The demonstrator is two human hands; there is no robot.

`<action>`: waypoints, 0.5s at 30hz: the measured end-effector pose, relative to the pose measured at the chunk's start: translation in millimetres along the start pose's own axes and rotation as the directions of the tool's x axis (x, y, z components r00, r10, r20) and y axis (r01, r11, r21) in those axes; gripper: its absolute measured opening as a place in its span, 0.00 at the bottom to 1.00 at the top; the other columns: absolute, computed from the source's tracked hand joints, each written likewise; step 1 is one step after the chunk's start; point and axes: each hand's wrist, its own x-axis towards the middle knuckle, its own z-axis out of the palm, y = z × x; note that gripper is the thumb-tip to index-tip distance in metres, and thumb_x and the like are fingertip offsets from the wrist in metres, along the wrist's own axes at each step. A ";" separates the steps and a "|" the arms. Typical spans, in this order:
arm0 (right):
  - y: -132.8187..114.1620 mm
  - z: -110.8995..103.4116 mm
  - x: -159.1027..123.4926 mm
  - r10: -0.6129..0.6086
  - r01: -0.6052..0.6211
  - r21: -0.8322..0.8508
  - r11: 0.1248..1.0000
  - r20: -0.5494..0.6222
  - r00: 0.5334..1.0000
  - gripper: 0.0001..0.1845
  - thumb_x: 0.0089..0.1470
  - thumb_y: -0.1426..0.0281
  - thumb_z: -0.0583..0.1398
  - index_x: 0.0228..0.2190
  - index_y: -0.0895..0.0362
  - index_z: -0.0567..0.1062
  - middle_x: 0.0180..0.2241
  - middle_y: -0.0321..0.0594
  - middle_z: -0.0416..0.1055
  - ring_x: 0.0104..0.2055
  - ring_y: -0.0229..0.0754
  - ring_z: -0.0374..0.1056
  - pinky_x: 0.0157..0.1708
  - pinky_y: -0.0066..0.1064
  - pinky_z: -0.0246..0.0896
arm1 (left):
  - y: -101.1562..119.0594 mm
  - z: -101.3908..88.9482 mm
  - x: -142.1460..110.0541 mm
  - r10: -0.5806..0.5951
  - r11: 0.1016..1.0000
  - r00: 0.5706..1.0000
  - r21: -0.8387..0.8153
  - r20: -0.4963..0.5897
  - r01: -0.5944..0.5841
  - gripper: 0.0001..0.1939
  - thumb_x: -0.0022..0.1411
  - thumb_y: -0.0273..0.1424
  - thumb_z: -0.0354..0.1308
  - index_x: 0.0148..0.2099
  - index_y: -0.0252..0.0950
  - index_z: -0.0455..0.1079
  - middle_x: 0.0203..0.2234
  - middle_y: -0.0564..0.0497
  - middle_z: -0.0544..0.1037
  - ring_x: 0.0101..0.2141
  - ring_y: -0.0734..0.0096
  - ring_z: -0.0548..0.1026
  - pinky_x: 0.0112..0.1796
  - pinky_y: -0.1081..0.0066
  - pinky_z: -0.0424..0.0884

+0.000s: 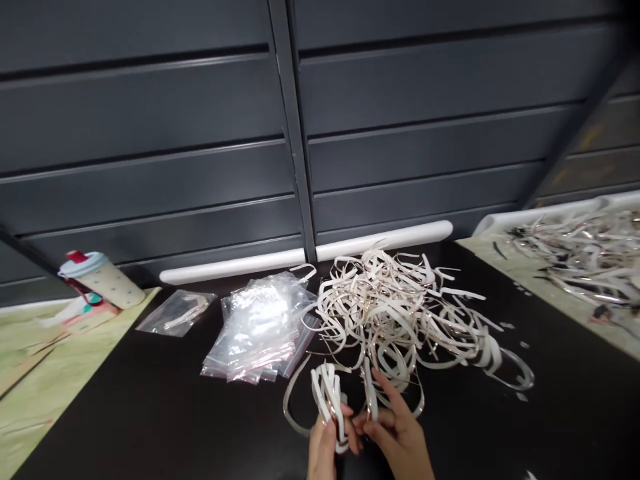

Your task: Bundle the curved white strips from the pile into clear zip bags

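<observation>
The left hand is closed around a small bunch of curved white strips, which stand up from the fingers. The right hand is also closed, and its thumb and fingers pinch one more white strip just beside that bunch, so the two hands are almost touching. Both hands are at the near edge of the view, above the dark tabletop.

Just far of the hands lies a big tangled pile of thin white strips with a shiny metallic side, and a few small scraps lie near its right edge. To the left of this pile is a stack of resealable plastic bags, and further left lies a single bag with a strip inside. At the far left, a cream cup with a pale blue lid stands tilted. On the far right, a white tray carries another mass of strips. A white bar runs along the dark grey panel wall
</observation>
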 end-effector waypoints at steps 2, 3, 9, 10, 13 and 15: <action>-4.5 -0.1 0.7 -0.023 0.024 -0.018 1.000 0.046 0.999 0.41 0.45 0.65 0.63 0.58 0.56 0.55 0.21 0.34 0.74 0.23 0.43 0.69 0.29 0.36 0.68 | 5.2 0.0 0.6 0.011 0.997 1.000 0.072 0.016 -0.012 0.22 0.57 0.50 0.52 0.38 0.36 0.72 0.21 0.50 0.73 0.28 0.65 0.70 0.36 0.68 0.64; -6.7 -0.2 1.1 -0.040 0.041 -0.019 0.999 0.057 0.998 0.40 0.45 0.66 0.63 0.58 0.57 0.56 0.20 0.34 0.74 0.23 0.42 0.69 0.30 0.36 0.68 | 8.2 0.8 1.4 0.018 0.995 1.000 0.102 0.025 -0.021 0.22 0.58 0.49 0.52 0.39 0.36 0.72 0.23 0.50 0.74 0.29 0.65 0.70 0.38 0.67 0.64; -6.3 -2.2 2.8 -0.194 0.194 0.006 0.981 0.009 0.981 0.33 0.43 0.68 0.63 0.52 0.58 0.62 0.18 0.29 0.70 0.19 0.38 0.65 0.26 0.31 0.64 | 20.8 11.7 3.6 0.076 0.983 0.994 0.158 0.081 -0.088 0.23 0.55 0.51 0.54 0.38 0.35 0.73 0.24 0.51 0.74 0.31 0.63 0.70 0.40 0.66 0.64; -3.7 -1.7 3.0 -0.231 0.232 -0.006 0.973 0.018 0.973 0.32 0.42 0.69 0.63 0.51 0.57 0.63 0.17 0.27 0.68 0.18 0.37 0.63 0.24 0.30 0.62 | 20.9 12.4 2.9 0.081 0.982 0.993 0.164 0.088 -0.095 0.23 0.54 0.51 0.55 0.38 0.35 0.73 0.26 0.50 0.74 0.32 0.63 0.71 0.40 0.66 0.64; 4.4 2.6 3.7 -0.368 0.376 -0.117 0.919 0.087 0.926 0.28 0.41 0.70 0.63 0.47 0.55 0.65 0.19 0.26 0.65 0.19 0.36 0.63 0.23 0.28 0.60 | 17.7 10.8 2.1 0.084 0.987 0.993 0.130 0.080 -0.094 0.23 0.52 0.51 0.57 0.37 0.36 0.74 0.32 0.48 0.76 0.38 0.60 0.71 0.43 0.65 0.64; 7.7 6.3 3.8 -0.449 0.473 -0.231 0.850 0.151 0.880 0.26 0.43 0.70 0.63 0.46 0.55 0.65 0.20 0.28 0.65 0.22 0.38 0.64 0.25 0.30 0.62 | 14.4 8.5 3.9 0.065 0.996 0.996 0.061 0.060 -0.068 0.23 0.50 0.51 0.59 0.36 0.35 0.74 0.32 0.47 0.76 0.38 0.60 0.71 0.43 0.65 0.64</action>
